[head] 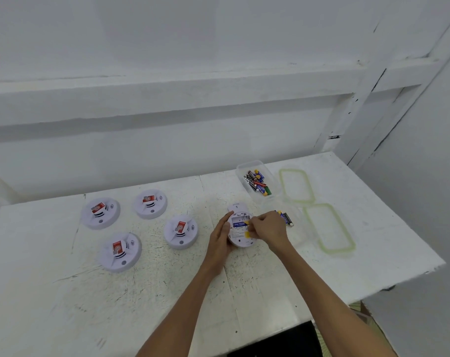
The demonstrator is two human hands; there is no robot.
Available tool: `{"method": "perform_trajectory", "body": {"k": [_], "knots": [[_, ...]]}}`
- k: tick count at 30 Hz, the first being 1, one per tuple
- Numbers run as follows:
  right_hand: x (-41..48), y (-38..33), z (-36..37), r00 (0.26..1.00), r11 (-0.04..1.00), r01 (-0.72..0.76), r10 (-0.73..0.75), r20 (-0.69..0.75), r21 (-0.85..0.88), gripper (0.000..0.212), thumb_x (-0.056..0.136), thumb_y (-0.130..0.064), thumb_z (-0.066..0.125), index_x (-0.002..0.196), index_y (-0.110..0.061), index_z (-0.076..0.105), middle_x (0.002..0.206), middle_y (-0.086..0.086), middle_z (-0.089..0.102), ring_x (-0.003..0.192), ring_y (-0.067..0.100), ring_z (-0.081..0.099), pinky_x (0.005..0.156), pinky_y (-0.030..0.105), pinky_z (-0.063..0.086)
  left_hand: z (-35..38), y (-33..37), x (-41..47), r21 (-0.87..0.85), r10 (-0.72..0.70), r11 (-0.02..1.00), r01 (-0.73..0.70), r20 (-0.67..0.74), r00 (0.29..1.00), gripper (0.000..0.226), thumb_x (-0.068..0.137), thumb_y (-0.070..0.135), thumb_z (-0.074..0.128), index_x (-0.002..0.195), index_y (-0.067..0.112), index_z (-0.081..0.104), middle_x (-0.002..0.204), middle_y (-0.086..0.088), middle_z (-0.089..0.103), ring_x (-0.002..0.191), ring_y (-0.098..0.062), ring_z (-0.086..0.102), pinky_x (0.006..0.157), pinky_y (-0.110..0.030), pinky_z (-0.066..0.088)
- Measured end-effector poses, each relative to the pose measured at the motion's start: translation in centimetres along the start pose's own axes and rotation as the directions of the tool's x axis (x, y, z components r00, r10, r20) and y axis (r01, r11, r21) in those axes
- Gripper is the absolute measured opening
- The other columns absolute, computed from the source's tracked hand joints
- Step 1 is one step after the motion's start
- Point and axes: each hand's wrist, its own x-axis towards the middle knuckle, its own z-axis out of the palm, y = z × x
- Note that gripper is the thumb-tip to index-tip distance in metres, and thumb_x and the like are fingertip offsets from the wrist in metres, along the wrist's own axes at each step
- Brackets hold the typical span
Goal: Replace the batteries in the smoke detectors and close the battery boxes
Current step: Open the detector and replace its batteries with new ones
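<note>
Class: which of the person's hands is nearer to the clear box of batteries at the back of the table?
Right. The right hand pinches a battery at the upturned detector, in front of the box; the left hand grips the detector's left edge, farther away.

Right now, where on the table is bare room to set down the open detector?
Bare table nearer than the four detectors; also the far strip behind them. Crowded: right hand, battery box, nearby batteries, two lids.

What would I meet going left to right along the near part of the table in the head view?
Leftmost detector → middle detector → open detector → loose batteries → near lid.
</note>
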Motion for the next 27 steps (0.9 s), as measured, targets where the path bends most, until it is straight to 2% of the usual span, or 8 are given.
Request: {"method": "perform_trajectory", "body": {"k": [2, 4, 9, 14, 18, 21, 24, 27], "knots": [[-0.1, -0.2, -0.2, 0.995, 0.988, -0.099, 0.097, 0.022, 0.122, 0.029, 0.092, -0.012, 0.062, 0.066, -0.005, 0.071, 0.067, 0.012, 0.074, 0.065, 0.029, 0.074, 0.073, 0.046, 0.063, -0.2, -0.2, 0.1, 0.022, 0.002, 1.0, -0.002, 0.004, 1.0, 0.037, 0.112, 0.027, 0.038, 0.146, 0.029, 0.053, 0.143, 0.002, 0.064, 0.128, -0.022, 0.064, 0.103, -0.052, 0.055], [-0.2, -0.3, -0.3, 0.995, 0.983, -0.104, 0.104, 0.005, 0.15, 0.03, 0.092, -0.016, 0.064, 0.064, -0.006, 0.071, 0.066, 0.01, 0.074, 0.064, 0.028, 0.074, 0.074, 0.044, 0.063, -0.2, -0.2, 0.0, 0.032, 0.002, 0.999, -0.002, 0.007, 1.0, 0.036, 0.112, 0.027, 0.038, 0.145, 0.032, 0.054, 0.142, 0.004, 0.065, 0.129, -0.022, 0.064, 0.103, -0.052, 0.055], [-0.4, -0.1, 0.2, 0.996, 0.993, -0.068, 0.074, -0.059, 0.098, 0.034, 0.086, -0.031, 0.072, 0.059, -0.012, 0.074, 0.056, 0.003, 0.071, 0.057, 0.02, 0.072, 0.075, 0.04, 0.062, -0.2, 0.1, -0.1, 0.014, 0.012, 1.0, -0.012, 0.014, 1.0, 0.037, 0.112, 0.025, 0.038, 0.146, 0.028, 0.054, 0.142, 0.001, 0.065, 0.128, -0.024, 0.064, 0.1, -0.048, 0.057], [-0.6, -0.5, 0.3, 0.994, 0.997, -0.068, 0.072, -0.082, 0.04, 0.034, 0.082, -0.039, 0.076, 0.062, -0.01, 0.076, 0.056, 0.003, 0.071, 0.06, 0.017, 0.072, 0.075, 0.037, 0.06, 0.0, 0.3, -0.2, 0.02, 0.014, 1.0, -0.014, -0.002, 1.0, 0.036, 0.112, 0.024, 0.038, 0.143, 0.03, 0.056, 0.142, 0.003, 0.066, 0.125, -0.021, 0.067, 0.093, -0.042, 0.06], [-0.2, -0.9, 0.2, 0.995, 0.996, -0.085, 0.086, -0.057, 0.022, 0.033, 0.08, -0.036, 0.074, 0.064, -0.008, 0.077, 0.058, 0.005, 0.072, 0.066, 0.02, 0.073, 0.077, 0.038, 0.06, 0.1, 0.2, -0.2, 0.033, 0.02, 0.999, -0.02, -0.012, 1.0, 0.035, 0.112, 0.026, 0.04, 0.142, 0.032, 0.057, 0.141, 0.003, 0.066, 0.126, -0.022, 0.066, 0.099, -0.049, 0.058], [-0.3, -1.0, 0.0, 0.998, 0.996, -0.065, 0.066, -0.018, 0.059, 0.022, 0.082, -0.029, 0.075, 0.068, -0.012, 0.075, 0.062, 0.006, 0.073, 0.065, 0.02, 0.073, 0.077, 0.039, 0.061, 0.1, 0.2, -0.2, 0.045, 0.014, 0.999, -0.013, -0.024, 1.0, 0.035, 0.112, 0.027, 0.04, 0.143, 0.032, 0.056, 0.143, 0.001, 0.065, 0.125, -0.021, 0.066, 0.098, -0.05, 0.058], [-0.5, -1.0, -0.9, 1.0, 0.997, 0.013, -0.011, -0.021, 0.076, 0.009, 0.082, -0.02, 0.074, 0.083, -0.011, 0.078, 0.069, 0.003, 0.075, 0.068, 0.016, 0.072, 0.079, 0.039, 0.061, 0.2, 0.2, -0.2, 0.037, 0.016, 0.999, -0.016, -0.005, 1.0, 0.036, 0.112, 0.028, 0.039, 0.145, 0.03, 0.054, 0.14, 0.003, 0.066, 0.126, -0.021, 0.066, 0.1, -0.05, 0.058], [-0.3, -1.0, -2.4, 0.992, 0.989, 0.11, -0.103, -0.079, 0.096, 0.015, 0.08, -0.013, 0.073, 0.093, -0.015, 0.079, 0.079, -0.005, 0.076, 0.077, 0.011, 0.073, 0.084, 0.031, 0.058, 0.1, 0.4, -0.3, 0.016, 0.008, 1.0, -0.008, -0.004, 1.0, 0.039, 0.112, 0.027, 0.039, 0.148, 0.026, 0.052, 0.142, 0.002, 0.066, 0.129, -0.021, 0.064, 0.101, -0.049, 0.057]]}}
